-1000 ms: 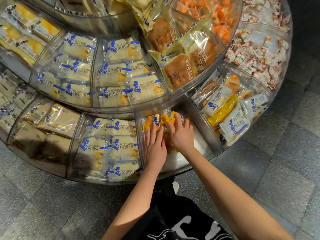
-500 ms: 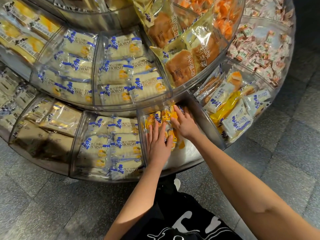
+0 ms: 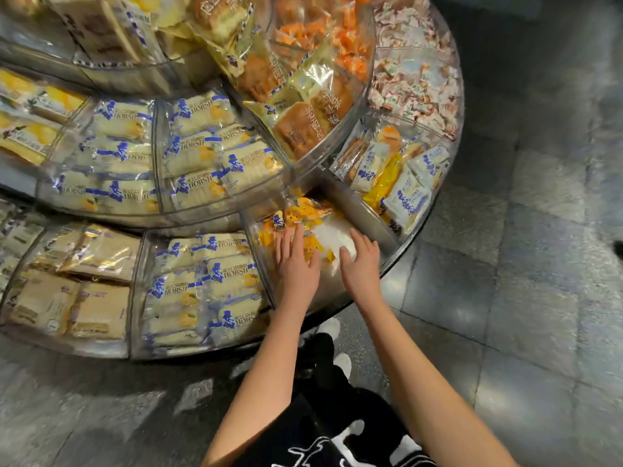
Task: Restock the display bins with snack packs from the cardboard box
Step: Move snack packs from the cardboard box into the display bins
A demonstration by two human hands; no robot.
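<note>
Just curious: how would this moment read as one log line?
left hand: flat on yellow snack packs | right hand: open over bin | bin: partly filled

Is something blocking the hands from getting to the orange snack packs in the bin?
No, nothing visible is in the way. The left hand lies flat on the orange snack packs, and the right hand is open right beside them, over the bare white bottom of the bin.

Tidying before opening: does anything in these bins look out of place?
Yes. In the bin beside the right hand, white-and-blue packs lie tilted every way, a yellow pack wedged among them; the rows to the left lie neat.
</note>
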